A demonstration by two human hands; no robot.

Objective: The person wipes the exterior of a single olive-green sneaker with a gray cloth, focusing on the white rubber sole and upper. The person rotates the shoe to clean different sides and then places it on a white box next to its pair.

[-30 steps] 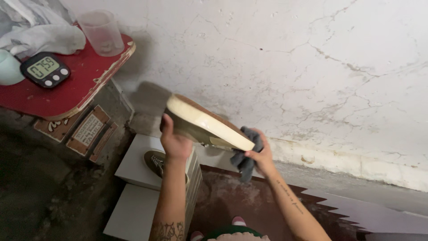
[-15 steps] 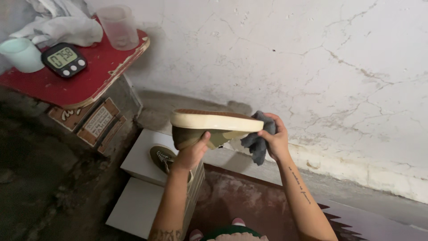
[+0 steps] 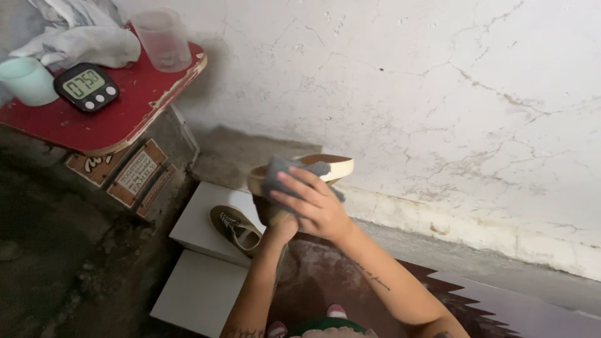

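Observation:
An olive-green sneaker (image 3: 330, 166) with a cream rubber sole is held up sole-first, its heel end toward me. My left hand (image 3: 282, 230) grips it from underneath and is mostly hidden behind my right hand. My right hand (image 3: 308, 204) presses a dark grey cloth (image 3: 275, 175) flat over the near end of the sole. The matching second sneaker (image 3: 235, 228) lies on a white shoebox (image 3: 200, 216) just below my hands.
A red board (image 3: 134, 103) at upper left carries a black digital timer (image 3: 86, 86), a clear plastic cup (image 3: 163, 39), a pale green cup (image 3: 25, 80) and crumpled white cloth (image 3: 78, 39). A cracked white wall (image 3: 438, 94) stands behind. A white box lid (image 3: 194, 294) lies on the floor.
My right hand has moved the grey cloth from the toe end across to the near end of the sole. The shoe has dropped lower and turned its heel toward me.

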